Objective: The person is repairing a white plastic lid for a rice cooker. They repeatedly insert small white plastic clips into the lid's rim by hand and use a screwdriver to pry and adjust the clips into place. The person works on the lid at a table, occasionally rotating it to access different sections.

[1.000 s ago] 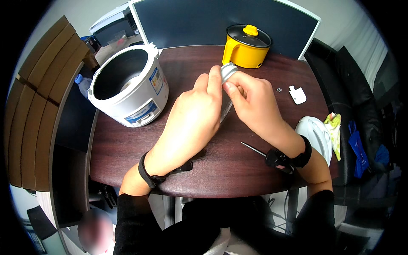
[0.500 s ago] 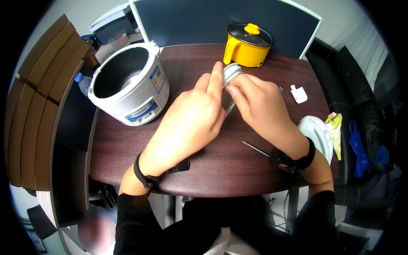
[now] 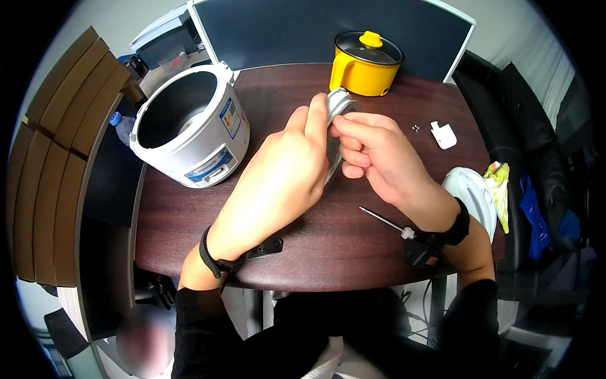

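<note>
Upright above the middle of the table, seen nearly edge-on, is a grey rimmed disc (image 3: 341, 101), perhaps a lid part. My left hand (image 3: 287, 155) grips it from the left, index finger stretched along its face. My right hand (image 3: 382, 142) is closed in a pinch at the disc's right side, thumb and index finger at its rim. Whether a small piece sits in that pinch cannot be seen. Near my right wrist lies a screwdriver (image 3: 382, 218), its shaft pointing left. Beyond my right hand are several small screws (image 3: 415, 128) and a white plastic cover (image 3: 444, 135).
A white rice cooker body (image 3: 235, 142), lidless, stands at the left. At the back is a yellow pot (image 3: 369, 72) with a glass lid. A white lid (image 3: 473, 196) and a green-white cloth (image 3: 497, 189) lie at the right edge. Cardboard boxes (image 3: 57, 189) stand far left.
My right hand has turned, its curled fingers now showing, and its pinch has shifted slightly left along the disc's rim. The left hand keeps its hold. The small screws have come into view.
</note>
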Tool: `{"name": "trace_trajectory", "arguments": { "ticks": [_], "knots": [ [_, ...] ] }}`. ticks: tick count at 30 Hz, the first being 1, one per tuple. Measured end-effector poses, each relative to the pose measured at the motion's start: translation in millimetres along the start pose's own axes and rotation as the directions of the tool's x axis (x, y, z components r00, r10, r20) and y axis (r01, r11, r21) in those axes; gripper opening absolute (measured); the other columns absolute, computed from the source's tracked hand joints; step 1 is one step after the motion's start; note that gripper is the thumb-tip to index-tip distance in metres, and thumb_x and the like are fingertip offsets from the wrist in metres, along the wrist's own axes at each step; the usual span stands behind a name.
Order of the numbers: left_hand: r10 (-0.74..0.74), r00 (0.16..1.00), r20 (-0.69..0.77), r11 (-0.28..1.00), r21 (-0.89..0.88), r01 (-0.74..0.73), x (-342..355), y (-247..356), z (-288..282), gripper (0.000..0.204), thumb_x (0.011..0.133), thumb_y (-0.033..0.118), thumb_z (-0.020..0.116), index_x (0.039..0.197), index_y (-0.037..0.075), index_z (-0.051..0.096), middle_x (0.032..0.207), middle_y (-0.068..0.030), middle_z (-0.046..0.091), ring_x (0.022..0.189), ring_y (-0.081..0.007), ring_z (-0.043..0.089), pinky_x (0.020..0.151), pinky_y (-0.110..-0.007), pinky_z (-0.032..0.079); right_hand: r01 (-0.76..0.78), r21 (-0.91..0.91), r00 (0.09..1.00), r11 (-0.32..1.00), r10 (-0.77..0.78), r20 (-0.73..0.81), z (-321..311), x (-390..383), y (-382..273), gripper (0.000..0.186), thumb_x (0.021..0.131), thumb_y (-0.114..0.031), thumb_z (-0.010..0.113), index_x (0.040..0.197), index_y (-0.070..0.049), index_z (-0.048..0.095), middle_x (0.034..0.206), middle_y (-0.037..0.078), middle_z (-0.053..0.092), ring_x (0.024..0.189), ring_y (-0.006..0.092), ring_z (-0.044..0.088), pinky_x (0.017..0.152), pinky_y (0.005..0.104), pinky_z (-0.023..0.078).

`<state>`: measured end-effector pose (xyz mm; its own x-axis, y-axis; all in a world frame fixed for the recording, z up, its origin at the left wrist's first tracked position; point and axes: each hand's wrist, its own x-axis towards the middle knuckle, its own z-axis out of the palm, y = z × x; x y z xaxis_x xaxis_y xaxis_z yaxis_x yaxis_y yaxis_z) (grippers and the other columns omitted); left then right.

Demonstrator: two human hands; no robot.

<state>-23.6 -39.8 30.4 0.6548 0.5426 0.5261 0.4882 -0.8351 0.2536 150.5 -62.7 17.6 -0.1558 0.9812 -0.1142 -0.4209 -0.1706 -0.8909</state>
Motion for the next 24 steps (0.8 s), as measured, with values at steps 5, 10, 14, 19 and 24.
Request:
{"name": "trace_trajectory", "arguments": {
  "ticks": [5,10,14,19,24],
  "knots": [
    [-0.1,0.99,0.102,0.99,-0.085,0.108,-0.3,2.1,-7.3,0.059,0.085,-0.004,0.056,0.141,-0.008,0.037,0.113,-0.0306,0.06,0.098,-0.0459,0.063,0.085,-0.046,0.052,0.234,-0.521,0.967,0.821,-0.25,0.041,-1.7,-6.8,-2.6,0.019,0.098,-0.018,0.058,0.092,0.0,0.059,0.069,0.005,0.055,0.056,0.018,0.055,0.053,0.0322,0.045],
    [-0.094,0.992,0.082,0.989,-0.11,0.102,0.5,1.3,-5.6,0.059,0.084,-0.003,0.056,0.141,-0.008,0.037,0.116,-0.0311,0.059,0.101,-0.0461,0.063,0.086,-0.046,0.051,0.416,-0.868,0.599,-0.269,-0.637,0.485,-5.8,-0.2,3.3,0.013,0.091,-0.011,0.064,0.09,0.0,0.058,0.075,0.014,0.062,0.067,0.0338,0.064,0.058,0.0394,0.05],
    [-0.092,0.993,0.073,0.991,-0.085,0.098,-0.2,1.0,-2.3,0.06,0.084,-0.003,0.056,0.141,-0.007,0.036,0.115,-0.0315,0.059,0.098,-0.0464,0.063,0.085,-0.047,0.052,0.474,-0.861,0.568,-0.182,-0.685,0.457,-2.2,2.5,3.9,0.014,0.092,-0.011,0.063,0.086,0.0,0.058,0.073,0.014,0.062,0.066,0.0317,0.064,0.057,0.0397,0.048],
    [-0.098,0.992,0.075,0.993,-0.052,0.102,0.5,2.8,1.7,0.061,0.085,-0.002,0.056,0.142,-0.008,0.035,0.111,-0.0308,0.059,0.093,-0.046,0.064,0.08,-0.048,0.054,0.362,-0.674,0.874,0.644,-0.485,0.007,-3.2,3.9,14.7,0.018,0.097,-0.014,0.059,0.084,-0.001,0.057,0.066,0.003,0.051,0.056,0.0164,0.054,0.053,0.031,0.044],
    [-0.01,0.997,0.07,0.997,0.073,0.005,-0.1,-2.3,7.8,0.064,0.08,-0.006,0.06,0.138,-0.015,0.034,0.097,-0.0267,0.059,0.074,-0.0394,0.068,0.066,-0.041,0.057,0.009,-0.042,0.998,0.999,-0.011,-0.064,-0.3,-0.9,6.4,0.021,0.102,-0.019,0.054,0.09,-0.002,0.058,0.066,-0.003,0.045,0.055,0.0064,0.041,0.052,0.0247,0.038]
  ]
}}
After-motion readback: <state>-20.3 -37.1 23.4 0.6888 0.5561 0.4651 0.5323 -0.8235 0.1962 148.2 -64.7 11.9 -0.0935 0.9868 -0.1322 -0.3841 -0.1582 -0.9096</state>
